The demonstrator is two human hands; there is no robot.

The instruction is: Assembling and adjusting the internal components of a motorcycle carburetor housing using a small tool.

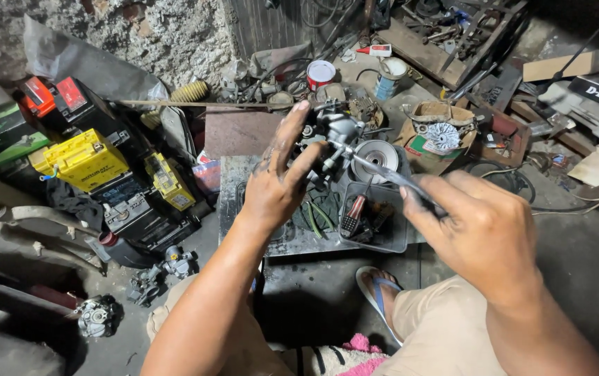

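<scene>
Cluttered floor, tools (355, 216) in grey tray (397, 240)

Grey metal carburetor (337, 132), aloft, tilted

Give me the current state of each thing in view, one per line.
Left hand: fingers closed on the metal carburetor, held up.
Metal carburetor: raised above the tray, gripped.
Right hand: closed on a slim tool.
Slim tool: tip at the carburetor.
Grey tray: on the floor, holding small tools.
Red-rimmed tin: open, upright.
Yellow battery: stacked on the black ones.
</scene>
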